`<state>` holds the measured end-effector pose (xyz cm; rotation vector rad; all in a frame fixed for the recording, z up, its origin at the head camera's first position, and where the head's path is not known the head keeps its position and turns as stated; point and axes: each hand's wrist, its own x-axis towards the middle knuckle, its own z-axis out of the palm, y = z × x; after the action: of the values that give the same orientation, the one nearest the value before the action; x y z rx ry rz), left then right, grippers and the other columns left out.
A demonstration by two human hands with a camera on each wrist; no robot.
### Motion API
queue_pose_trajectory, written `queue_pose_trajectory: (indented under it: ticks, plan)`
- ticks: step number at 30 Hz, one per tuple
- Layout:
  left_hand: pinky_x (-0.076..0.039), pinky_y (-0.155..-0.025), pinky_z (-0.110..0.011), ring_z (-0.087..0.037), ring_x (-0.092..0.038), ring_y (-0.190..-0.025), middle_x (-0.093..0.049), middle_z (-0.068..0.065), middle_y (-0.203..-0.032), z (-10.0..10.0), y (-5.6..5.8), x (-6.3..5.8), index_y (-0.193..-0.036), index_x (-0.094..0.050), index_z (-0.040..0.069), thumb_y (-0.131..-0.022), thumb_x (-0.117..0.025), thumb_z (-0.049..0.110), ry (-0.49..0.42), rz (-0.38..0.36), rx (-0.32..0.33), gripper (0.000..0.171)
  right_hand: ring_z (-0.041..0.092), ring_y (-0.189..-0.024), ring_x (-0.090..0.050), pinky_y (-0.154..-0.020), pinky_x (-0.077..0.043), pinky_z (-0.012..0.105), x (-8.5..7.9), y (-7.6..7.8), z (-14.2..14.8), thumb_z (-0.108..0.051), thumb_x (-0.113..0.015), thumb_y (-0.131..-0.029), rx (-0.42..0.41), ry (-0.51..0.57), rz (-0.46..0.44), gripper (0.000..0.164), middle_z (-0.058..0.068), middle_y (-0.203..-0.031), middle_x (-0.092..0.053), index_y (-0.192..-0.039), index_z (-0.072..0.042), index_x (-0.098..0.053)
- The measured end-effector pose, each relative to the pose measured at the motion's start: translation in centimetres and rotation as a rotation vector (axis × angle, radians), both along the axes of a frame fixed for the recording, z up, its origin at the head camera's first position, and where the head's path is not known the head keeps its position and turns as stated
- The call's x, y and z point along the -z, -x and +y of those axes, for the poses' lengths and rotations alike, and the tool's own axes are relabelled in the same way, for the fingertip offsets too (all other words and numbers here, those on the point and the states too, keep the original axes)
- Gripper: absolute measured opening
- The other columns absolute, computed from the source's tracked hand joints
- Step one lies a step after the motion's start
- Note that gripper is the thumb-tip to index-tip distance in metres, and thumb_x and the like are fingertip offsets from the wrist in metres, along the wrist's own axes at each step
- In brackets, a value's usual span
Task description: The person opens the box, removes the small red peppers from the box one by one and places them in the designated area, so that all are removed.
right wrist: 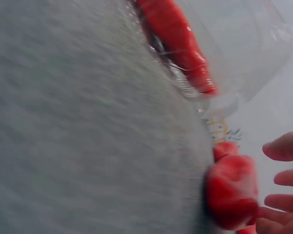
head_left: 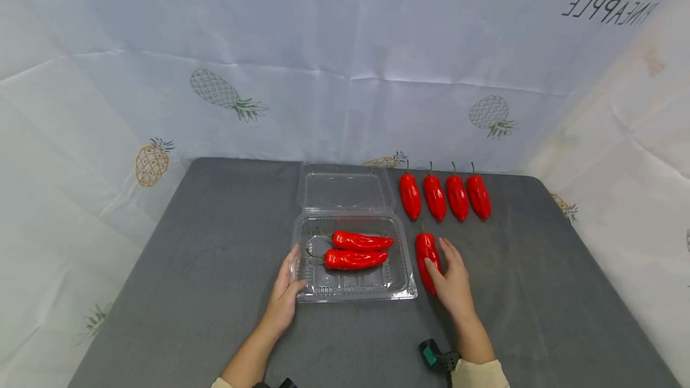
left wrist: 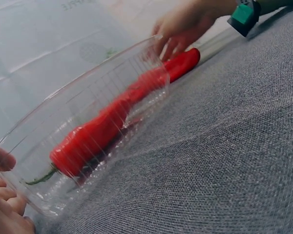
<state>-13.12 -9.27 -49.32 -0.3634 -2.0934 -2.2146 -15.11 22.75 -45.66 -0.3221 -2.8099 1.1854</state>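
A clear plastic clamshell box [head_left: 358, 291] lies with its lid folded back on the table. Two red chili peppers [head_left: 356, 260] are side by side in its base, stems pointing left. My left hand [head_left: 284, 292] grips the base's left edge, the thumb [left wrist: 2, 159] at the rim and the fingers curled lower on the wall. To the right of the box lies a single red chili pepper [head_left: 426, 250]. Over it is my right hand [head_left: 453, 277], with thumb [right wrist: 285, 146] and fingers spread apart; in the right wrist view they show beside the pepper [right wrist: 232, 192], not closed round it.
Several more red chili peppers [head_left: 457, 197] lie in a row at the back right of the grey table [head_left: 215, 244], stems toward the back. The raised lid [head_left: 345, 190] lies flat behind the box. A pineapple-print cloth [head_left: 345, 106] hangs along the table's far edge.
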Motion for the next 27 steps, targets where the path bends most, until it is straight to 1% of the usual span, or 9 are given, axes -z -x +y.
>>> queue_pose_trajectory:
  ticks: [2,4,8,9,10,11,15,18,27]
  plan:
    - [-0.016,-0.104,0.000,-0.032,-0.010,-0.141,-0.012,-0.032,-0.150,0.0,0.0,0.0,-0.143,-0.016,-0.011,-0.081,-0.035,-0.015,-0.001,0.005,0.009,0.065,0.040,-0.137,-0.028,-0.108,-0.028,0.056,-0.6,0.1,0.1,-0.016,-0.058,-0.089,-0.027,-0.011,0.012,0.061,0.022,-0.150,-0.027,-0.143,0.000,-0.033]
    - [-0.016,-0.104,0.000,-0.031,-0.009,-0.140,-0.012,-0.032,-0.150,0.0,0.0,0.0,-0.142,-0.016,-0.012,-0.081,-0.035,-0.015,-0.007,0.006,0.016,0.064,0.041,-0.137,-0.028,-0.107,-0.029,0.056,-1.2,0.2,0.2,-0.016,-0.058,-0.089,-0.058,-0.021,0.033,0.058,0.022,-0.150,-0.027,-0.141,0.000,-0.036]
    - [-0.016,-0.104,0.000,-0.011,-0.014,-0.141,-0.013,-0.032,-0.150,0.0,-0.1,0.1,-0.142,-0.016,-0.012,-0.081,-0.035,-0.015,-0.008,0.000,0.008,0.064,0.043,-0.134,-0.032,-0.103,-0.033,0.058,-2.2,0.6,0.1,-0.015,-0.059,-0.089,-0.139,-0.040,0.123,0.053,0.022,-0.148,-0.031,-0.137,0.000,-0.042]
    - [-0.016,-0.104,0.000,-0.007,-0.015,-0.140,-0.013,-0.032,-0.150,0.0,-0.1,0.1,-0.142,-0.016,-0.012,-0.081,-0.035,-0.015,-0.007,-0.001,0.006,0.064,0.043,-0.133,-0.033,-0.103,-0.033,0.059,-2.4,0.8,0.1,-0.014,-0.060,-0.088,-0.160,-0.044,0.144,0.052,0.022,-0.148,-0.032,-0.136,0.000,-0.044]
    - [-0.016,-0.104,0.000,-0.007,-0.015,-0.140,-0.013,-0.032,-0.150,0.0,-0.1,0.1,-0.142,-0.016,-0.012,-0.081,-0.035,-0.015,-0.007,-0.001,0.004,0.064,0.042,-0.133,-0.034,-0.102,-0.034,0.059,-2.6,1.1,0.0,-0.014,-0.060,-0.088,-0.183,-0.055,0.166,0.052,0.022,-0.147,-0.034,-0.135,0.000,-0.045]
    - [-0.016,-0.104,0.000,-0.008,-0.015,-0.140,-0.013,-0.032,-0.150,0.0,-0.1,0.1,-0.142,-0.016,-0.012,-0.081,-0.035,-0.015,-0.007,-0.002,0.004,0.064,0.042,-0.133,-0.034,-0.101,-0.034,0.060,-2.8,1.3,-0.1,-0.014,-0.061,-0.087,-0.207,-0.068,0.185,0.051,0.022,-0.146,-0.036,-0.134,0.000,-0.047]
    - [-0.015,-0.104,0.000,-0.025,-0.010,-0.141,-0.011,-0.032,-0.151,-0.1,0.0,0.0,-0.143,-0.015,-0.011,-0.081,-0.035,-0.014,-0.006,0.001,0.014,0.064,0.040,-0.133,-0.035,-0.101,-0.036,0.059,-3.4,2.3,-0.3,-0.013,-0.065,-0.085,-0.304,-0.109,0.238,0.050,0.022,-0.142,-0.041,-0.130,0.001,-0.051]
    - [-0.015,-0.103,0.000,-0.031,-0.008,-0.140,-0.011,-0.032,-0.151,-0.1,0.0,0.0,-0.143,-0.015,-0.010,-0.081,-0.035,-0.014,-0.005,-0.002,0.013,0.065,0.039,-0.132,-0.037,-0.100,-0.038,0.057,-3.9,3.0,-0.5,-0.014,-0.066,-0.084,-0.372,-0.127,0.233,0.049,0.021,-0.141,-0.043,-0.130,0.000,-0.052]
    - [-0.016,-0.105,-0.001,-0.032,-0.010,-0.139,-0.011,-0.034,-0.150,0.0,-0.1,0.1,-0.142,-0.016,-0.012,-0.080,-0.035,-0.015,-0.004,0.036,0.016,0.065,0.034,-0.125,-0.048,-0.095,-0.045,0.052,-6.0,5.1,-2.1,-0.019,-0.068,-0.083,-0.555,-0.178,0.153,0.051,0.017,-0.135,-0.051,-0.129,-0.004,-0.053]
